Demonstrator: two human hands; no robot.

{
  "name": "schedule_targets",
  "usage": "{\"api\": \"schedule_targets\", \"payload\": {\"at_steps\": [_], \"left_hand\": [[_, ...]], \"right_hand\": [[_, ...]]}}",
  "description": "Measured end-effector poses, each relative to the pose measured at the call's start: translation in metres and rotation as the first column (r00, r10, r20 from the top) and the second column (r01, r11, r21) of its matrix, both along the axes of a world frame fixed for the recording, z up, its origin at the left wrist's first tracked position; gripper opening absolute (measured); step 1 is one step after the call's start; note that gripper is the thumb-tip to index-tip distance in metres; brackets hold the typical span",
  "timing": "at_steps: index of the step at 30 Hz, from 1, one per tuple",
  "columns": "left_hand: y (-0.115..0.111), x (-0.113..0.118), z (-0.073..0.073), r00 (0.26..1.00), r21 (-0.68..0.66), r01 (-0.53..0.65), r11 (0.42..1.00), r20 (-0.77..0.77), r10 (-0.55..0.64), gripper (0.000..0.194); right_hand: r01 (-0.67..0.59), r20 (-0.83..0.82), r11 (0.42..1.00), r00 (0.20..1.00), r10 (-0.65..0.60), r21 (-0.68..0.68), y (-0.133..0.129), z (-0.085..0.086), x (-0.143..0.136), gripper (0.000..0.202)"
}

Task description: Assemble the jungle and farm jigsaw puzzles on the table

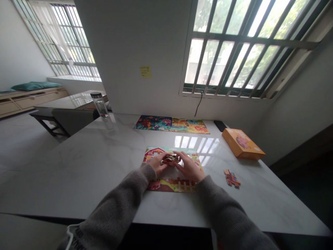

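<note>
Between my two hands is a small stack of jigsaw puzzle pieces (pixel 171 158), gripped from both sides. My left hand (pixel 158 164) has its fingers closed on the stack's left side, and my right hand (pixel 189 166) curls round its right side. Below them on the table lies a partly assembled farm puzzle (pixel 166 185), with a red barn at its upper left and a fence along its lower edge. My hands and the stack hide much of its middle. To the right, a few loose puzzle pieces (pixel 232 179) lie in a small pile.
Two finished puzzles, one dark blue (pixel 153 123) and one yellow (pixel 191 125), lie side by side near the wall. An orange box (pixel 243 143) and a black phone (pixel 220 125) are at the right. A clear bottle (pixel 100 105) stands at the left on the marble-patterned table (pixel 85 163).
</note>
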State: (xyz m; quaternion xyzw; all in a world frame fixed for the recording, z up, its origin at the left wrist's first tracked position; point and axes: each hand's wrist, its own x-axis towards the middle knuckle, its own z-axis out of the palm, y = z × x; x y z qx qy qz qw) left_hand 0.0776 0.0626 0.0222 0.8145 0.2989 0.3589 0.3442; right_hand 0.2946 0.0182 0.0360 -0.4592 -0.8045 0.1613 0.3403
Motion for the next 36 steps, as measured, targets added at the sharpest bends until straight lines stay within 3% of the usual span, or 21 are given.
{"api": "schedule_targets", "payload": {"at_steps": [7, 12, 18, 24, 27, 33, 36], "left_hand": [[0.006, -0.003, -0.006, 0.990, 0.129, -0.046, 0.991, -0.126, 0.062, 0.055], [0.012, -0.007, -0.012, 0.987, 0.165, -0.058, 0.984, -0.138, 0.082, 0.053], [0.005, -0.002, -0.002, 0.990, -0.079, -0.094, 0.992, 0.098, 0.102, 0.051], [0.007, 0.005, -0.002, 0.931, -0.379, 0.024, 0.925, 0.346, 0.117, 0.040], [0.007, 0.006, -0.001, 0.920, -0.417, 0.030, 0.908, 0.366, 0.138, 0.042], [0.007, 0.006, 0.003, 0.910, -0.396, -0.002, 0.918, 0.380, 0.166, 0.043], [0.007, 0.005, 0.005, 0.885, -0.433, 0.046, 0.900, 0.436, 0.165, 0.048]], "right_hand": [[-0.003, -0.010, 1.000, 1.000, 0.003, -0.003, 0.004, -0.011, -0.005, 0.042], [0.056, 0.024, 0.995, 0.998, -0.054, -0.077, 0.003, -0.008, -0.011, 0.018], [0.077, -0.126, 0.980, 0.987, -0.101, -0.185, 0.001, 0.001, -0.011, 0.023], [-0.190, -0.526, 0.934, 0.851, 0.002, -0.303, -0.001, 0.000, -0.016, 0.073], [-0.235, -0.565, 0.903, 0.825, -0.010, -0.359, -0.002, 0.000, -0.017, 0.082], [-0.212, -0.555, 0.908, 0.831, -0.027, -0.362, -0.001, 0.001, -0.012, 0.077], [-0.226, -0.566, 0.900, 0.824, -0.026, -0.371, -0.002, 0.003, -0.012, 0.076]]}}
